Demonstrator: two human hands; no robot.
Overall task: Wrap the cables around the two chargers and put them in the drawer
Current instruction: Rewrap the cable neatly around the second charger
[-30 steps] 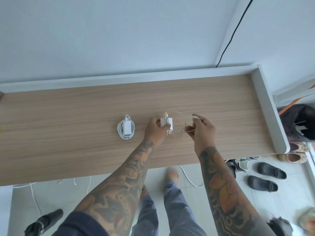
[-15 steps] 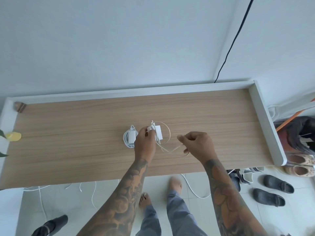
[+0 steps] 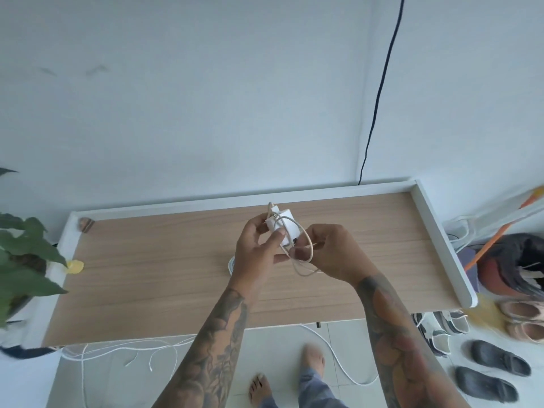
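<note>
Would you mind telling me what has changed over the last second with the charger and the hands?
The left hand has lifted the white charger off the desk, keeping its grip. The right hand came in close, still pinching the beige cable and looping it round. The other, wrapped charger stayed put, now mostly hidden behind the left wrist.

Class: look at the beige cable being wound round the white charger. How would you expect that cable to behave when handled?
The beige cable likely handles as floppy yet springy: it stands in open loops off the white charger and droops below the right hand. It probably unwinds if released. The charger seems light, pinched by the left hand.
</note>
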